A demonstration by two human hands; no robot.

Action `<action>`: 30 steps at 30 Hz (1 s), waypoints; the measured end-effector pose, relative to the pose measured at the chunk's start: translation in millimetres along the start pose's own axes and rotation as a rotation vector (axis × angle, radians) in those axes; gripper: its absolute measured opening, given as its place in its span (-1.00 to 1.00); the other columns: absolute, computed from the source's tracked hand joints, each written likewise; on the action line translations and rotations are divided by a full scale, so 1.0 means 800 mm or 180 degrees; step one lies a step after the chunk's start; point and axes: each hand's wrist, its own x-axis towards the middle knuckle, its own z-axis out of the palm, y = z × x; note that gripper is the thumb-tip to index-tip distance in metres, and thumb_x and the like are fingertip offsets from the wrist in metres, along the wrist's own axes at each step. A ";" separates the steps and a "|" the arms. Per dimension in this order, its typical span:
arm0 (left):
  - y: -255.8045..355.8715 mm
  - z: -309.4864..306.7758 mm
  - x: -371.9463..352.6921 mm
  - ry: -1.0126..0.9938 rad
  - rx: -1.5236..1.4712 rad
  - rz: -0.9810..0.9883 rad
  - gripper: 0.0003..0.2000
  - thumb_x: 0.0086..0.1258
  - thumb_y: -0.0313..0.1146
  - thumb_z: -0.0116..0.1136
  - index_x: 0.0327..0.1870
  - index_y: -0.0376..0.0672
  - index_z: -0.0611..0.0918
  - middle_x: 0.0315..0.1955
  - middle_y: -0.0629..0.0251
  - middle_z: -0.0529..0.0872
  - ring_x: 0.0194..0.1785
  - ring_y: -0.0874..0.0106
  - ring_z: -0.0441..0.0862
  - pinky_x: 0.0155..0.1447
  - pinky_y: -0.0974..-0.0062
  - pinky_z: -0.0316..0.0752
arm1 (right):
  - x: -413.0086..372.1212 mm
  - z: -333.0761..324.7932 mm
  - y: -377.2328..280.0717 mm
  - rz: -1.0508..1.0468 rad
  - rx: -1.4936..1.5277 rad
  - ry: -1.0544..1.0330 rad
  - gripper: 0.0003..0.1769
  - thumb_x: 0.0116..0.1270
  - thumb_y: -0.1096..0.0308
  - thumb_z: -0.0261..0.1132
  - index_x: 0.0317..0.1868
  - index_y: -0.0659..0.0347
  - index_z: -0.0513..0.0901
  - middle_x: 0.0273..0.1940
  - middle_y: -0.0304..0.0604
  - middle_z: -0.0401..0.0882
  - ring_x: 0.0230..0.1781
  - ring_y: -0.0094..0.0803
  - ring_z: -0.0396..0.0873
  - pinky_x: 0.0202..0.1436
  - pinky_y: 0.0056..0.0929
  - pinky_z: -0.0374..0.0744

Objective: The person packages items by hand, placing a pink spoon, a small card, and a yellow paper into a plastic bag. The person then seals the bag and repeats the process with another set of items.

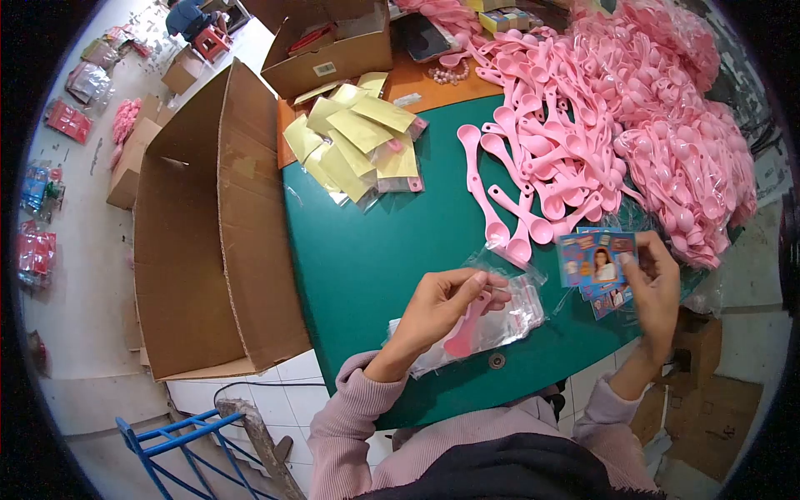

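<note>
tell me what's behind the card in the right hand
Behind the card, parts of more blue printed cards show above and below it. The card hides the rest, so their number cannot be told.

Colourful card in the right grip, pink spoons beyond

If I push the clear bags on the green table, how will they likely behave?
The clear bags look thin and crinkled, so they're probably floppy. Their shiny surfaces suggest they may slide over one another. Being see-through film, they're likely light.
</note>
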 end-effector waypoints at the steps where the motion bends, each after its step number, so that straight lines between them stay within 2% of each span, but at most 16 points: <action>1: 0.000 0.004 -0.001 -0.0054 -0.0020 0.0081 -0.71 0.43 -0.32 -0.08 -0.14 -0.43 0.57 -0.30 0.11 0.66 -0.20 0.39 0.63 -0.10 0.54 0.52 | -0.002 0.015 -0.012 0.0005 -0.0002 0.0009 -0.89 0.25 0.54 0.14 -0.20 0.27 0.48 -0.41 -0.34 0.53 -0.40 -0.70 0.46 -0.38 -0.63 0.47; 3: -0.001 0.006 -0.004 -0.0087 -0.0031 0.0167 -0.70 0.43 -0.31 -0.08 -0.16 -0.43 0.58 -0.32 0.13 0.66 -0.22 0.41 0.62 -0.13 0.55 0.51 | -0.003 0.038 -0.028 -0.0096 0.0699 -0.0143 -0.86 0.23 0.56 0.16 -0.18 0.28 0.48 -0.40 -0.32 0.54 -0.45 -0.66 0.47 -0.40 -0.67 0.46; 7: 0.005 -0.003 -0.011 -0.0010 0.0499 0.0100 -0.71 0.42 -0.30 -0.05 -0.22 -0.40 0.60 -0.39 0.25 0.65 -0.31 0.55 0.55 -0.19 0.62 0.46 | -0.002 0.056 -0.040 -0.0301 0.0641 -0.0409 -0.86 0.19 0.59 0.19 -0.22 0.29 0.51 -0.41 -0.30 0.55 -0.48 -0.65 0.47 -0.45 -0.68 0.45; 9: 0.006 -0.005 -0.012 0.0014 0.0792 -0.0019 -0.71 0.42 -0.29 -0.04 -0.24 -0.39 0.61 -0.41 0.28 0.65 -0.34 0.58 0.52 -0.19 0.63 0.45 | 0.000 0.050 -0.048 -0.0597 -0.0306 -0.0770 -0.87 0.14 0.61 0.20 -0.27 0.31 0.54 -0.43 -0.26 0.55 -0.48 -0.64 0.49 -0.46 -0.66 0.46; 12: 0.001 0.000 -0.011 -0.0095 0.0915 0.0197 -0.72 0.41 -0.30 -0.03 -0.26 -0.38 0.62 -0.42 0.32 0.65 -0.36 0.62 0.48 -0.20 0.63 0.42 | -0.002 0.051 -0.056 -0.0381 -0.0222 -0.0648 -0.86 0.08 0.63 0.22 -0.30 0.33 0.56 -0.44 -0.21 0.54 -0.50 -0.62 0.49 -0.47 -0.63 0.45; 14: 0.003 0.005 -0.012 -0.0208 0.0516 0.0121 -0.71 0.41 -0.30 -0.03 -0.28 -0.39 0.62 -0.43 0.30 0.65 -0.35 0.62 0.48 -0.19 0.62 0.41 | -0.004 0.052 -0.055 -0.0298 -0.0028 -0.0510 -0.85 0.07 0.63 0.22 -0.29 0.33 0.55 -0.44 -0.20 0.53 -0.51 -0.60 0.49 -0.47 -0.61 0.45; 16: 0.006 0.001 -0.012 -0.0156 0.0641 0.0089 -0.71 0.41 -0.30 -0.03 -0.28 -0.39 0.62 -0.43 0.30 0.65 -0.35 0.62 0.48 -0.19 0.63 0.41 | -0.004 0.052 -0.050 -0.0840 -0.0520 -0.0653 -0.84 0.05 0.62 0.23 -0.30 0.33 0.55 -0.44 -0.17 0.53 -0.51 -0.52 0.51 -0.47 -0.59 0.46; 20: 0.015 -0.002 -0.013 -0.0219 0.1089 0.0047 -0.72 0.40 -0.30 -0.01 -0.26 -0.39 0.61 -0.43 0.30 0.66 -0.34 0.62 0.50 -0.20 0.65 0.43 | -0.004 0.043 -0.053 -0.0878 -0.0787 -0.0973 -0.81 0.02 0.64 0.24 -0.29 0.31 0.56 -0.42 -0.13 0.54 -0.49 -0.43 0.54 -0.47 -0.55 0.46; 22: 0.003 0.003 -0.014 -0.0281 0.1242 0.0019 -0.73 0.39 -0.29 0.00 -0.25 -0.37 0.62 -0.45 0.30 0.66 -0.36 0.63 0.49 -0.23 0.64 0.43 | 0.000 0.049 -0.055 -0.0882 -0.0687 -0.1429 -0.82 0.00 0.59 0.26 -0.33 0.31 0.53 -0.44 -0.12 0.52 -0.50 -0.33 0.54 -0.46 -0.47 0.47; 23: -0.001 0.004 -0.014 -0.0327 0.1400 -0.0001 -0.74 0.38 -0.29 0.02 -0.23 -0.35 0.62 -0.46 0.30 0.66 -0.37 0.64 0.49 -0.27 0.64 0.42 | 0.003 0.051 -0.053 -0.0882 -0.0684 -0.1424 -0.82 0.00 0.59 0.26 -0.33 0.31 0.53 -0.44 -0.12 0.52 -0.50 -0.33 0.54 -0.46 -0.47 0.47; 24: 0.001 0.004 -0.014 -0.0409 0.1734 0.0340 -0.76 0.36 -0.28 0.05 -0.18 -0.29 0.63 -0.51 0.27 0.65 -0.46 0.62 0.51 -0.34 0.60 0.43 | 0.007 0.054 -0.050 -0.0863 -0.0728 -0.1975 -0.83 0.00 0.55 0.27 -0.34 0.31 0.50 -0.46 -0.11 0.51 -0.50 -0.26 0.53 -0.44 -0.43 0.47; 26: 0.008 0.011 -0.017 -0.0434 0.1840 0.0296 -0.76 0.34 -0.27 0.07 -0.17 -0.27 0.63 -0.52 0.25 0.65 -0.49 0.58 0.53 -0.36 0.56 0.43 | 0.012 0.065 -0.044 -0.0823 -0.1023 -0.2855 -0.78 0.02 0.43 0.30 -0.38 0.31 0.42 -0.51 -0.08 0.45 -0.48 -0.08 0.48 -0.38 -0.34 0.47; 27: 0.010 0.013 -0.018 -0.0459 0.1944 0.0255 -0.76 0.33 -0.26 0.08 -0.16 -0.25 0.63 -0.52 0.23 0.66 -0.53 0.54 0.55 -0.38 0.53 0.44 | 0.009 0.071 -0.039 -0.0828 -0.1022 -0.2859 -0.78 0.02 0.43 0.30 -0.38 0.31 0.42 -0.51 -0.08 0.45 -0.48 -0.08 0.48 -0.38 -0.34 0.47; 28: -0.004 0.009 -0.017 -0.0411 0.2310 0.0753 -0.70 0.32 -0.26 0.10 0.00 -0.22 0.54 -0.49 0.19 0.68 -0.57 0.45 0.59 -0.41 0.49 0.45 | 0.003 0.079 -0.032 -0.1050 -0.1107 -0.2563 -0.78 0.02 0.43 0.29 -0.35 0.30 0.44 -0.52 -0.08 0.45 -0.47 -0.07 0.48 -0.37 -0.33 0.47; 29: -0.003 0.011 -0.019 -0.0400 0.2310 0.0750 -0.70 0.32 -0.26 0.10 0.00 -0.22 0.54 -0.49 0.19 0.68 -0.57 0.45 0.59 -0.41 0.49 0.45 | -0.001 0.086 -0.026 -0.1266 -0.1189 -0.2267 -0.77 0.02 0.43 0.29 -0.32 0.29 0.46 -0.52 -0.07 0.45 -0.45 -0.05 0.49 -0.36 -0.33 0.47; 30: 0.000 0.015 -0.021 -0.0197 0.2138 0.0581 -0.62 0.31 -0.25 0.11 0.10 -0.18 0.45 -0.47 0.17 0.69 -0.56 0.42 0.60 -0.40 0.49 0.45 | -0.001 0.092 -0.021 -0.1409 -0.0990 -0.1969 -0.79 0.02 0.43 0.29 -0.31 0.28 0.50 -0.54 -0.06 0.43 -0.42 -0.03 0.49 -0.33 -0.32 0.48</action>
